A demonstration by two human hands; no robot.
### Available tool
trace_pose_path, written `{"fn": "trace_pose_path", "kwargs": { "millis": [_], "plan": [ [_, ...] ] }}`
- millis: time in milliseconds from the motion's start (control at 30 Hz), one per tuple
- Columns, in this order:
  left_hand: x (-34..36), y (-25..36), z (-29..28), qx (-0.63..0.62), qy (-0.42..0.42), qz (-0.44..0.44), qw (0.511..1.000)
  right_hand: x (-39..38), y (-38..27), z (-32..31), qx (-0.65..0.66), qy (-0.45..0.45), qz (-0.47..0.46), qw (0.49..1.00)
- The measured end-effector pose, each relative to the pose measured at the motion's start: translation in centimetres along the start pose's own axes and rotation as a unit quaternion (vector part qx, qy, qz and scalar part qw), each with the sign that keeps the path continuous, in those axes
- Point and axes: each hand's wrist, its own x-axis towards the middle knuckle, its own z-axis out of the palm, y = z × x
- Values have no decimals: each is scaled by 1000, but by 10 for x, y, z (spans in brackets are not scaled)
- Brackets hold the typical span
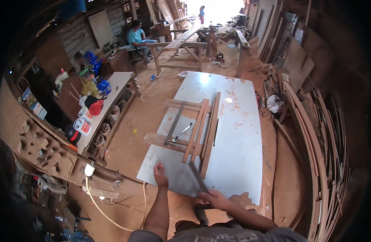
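My right hand (213, 199) is closed round the near end of a dark, straight-edged tool (198, 177). A grey, motion-smeared area spreads to its left, so I cannot make out the tool's exact kind. My left hand (161, 174) is raised over the near left corner of a white board (238, 153), fingers apart and slightly curled, holding nothing. Beyond the tool, several reddish-brown wooden strips (211, 135) lie lengthwise on the board. Left of them, a dark flat bar (174, 124) and a silver wrench-like tool (184, 131) rest across wooden crosspieces (169, 142).
To the left, a bench (120, 83) bears white tubs (81, 126) and a red cloth (96, 107). Long timber (304, 125) leans along the right. A pale cable (98, 209) hangs near my left arm. Farther off, a person (136, 37) sits beside a trestle (177, 50).
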Motion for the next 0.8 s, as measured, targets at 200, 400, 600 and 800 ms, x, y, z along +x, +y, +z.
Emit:
{"fn": "trace_pose_path", "kwargs": {
  "millis": [200,400,600,800],
  "plan": [
    [-88,39,36,163,-115,174,964,-79,20,-56,150,136,-37,979],
    [-123,59,86,280,-160,223,920,-102,16,-146,115,357,-99,922],
    [-106,58,126,319,-225,157,907,-52,42,-222,-154,440,-185,865],
    [-106,49,131,266,-222,124,930,27,67,-277,-290,365,-74,882]
  ]
}}
